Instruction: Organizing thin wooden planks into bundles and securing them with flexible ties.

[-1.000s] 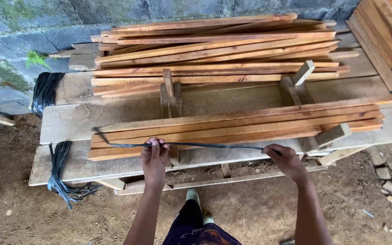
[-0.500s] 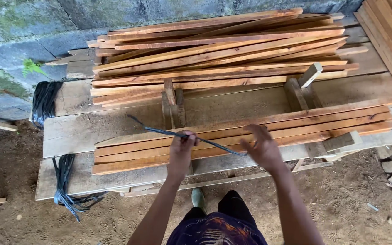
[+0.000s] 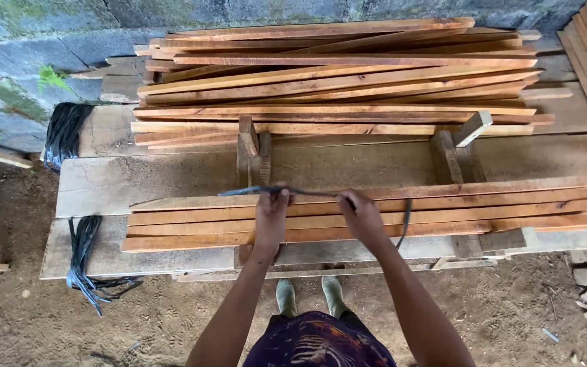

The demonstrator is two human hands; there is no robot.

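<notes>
Both hands worked over the near stack of wooden slats (image 3: pixel 443 207) on the plank bench (image 3: pixel 137 180). Left hand (image 3: pixel 271 216) had its grip closed on a dark strap (image 3: pixel 307 192), held just above the slats. Right hand (image 3: pixel 360 216) pinched the same strap close by; its free end drooped rightward. Bundles of black straps (image 3: pixel 86 258) hung off the bench's left edge.

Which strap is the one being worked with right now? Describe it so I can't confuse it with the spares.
Start at the plank workbench and find the near stack of wooden slats. The dark plastic strap is stretched above it between the left hand and right hand. It is a single strand; the spare straps hang bundled off the bench's left end.
</notes>
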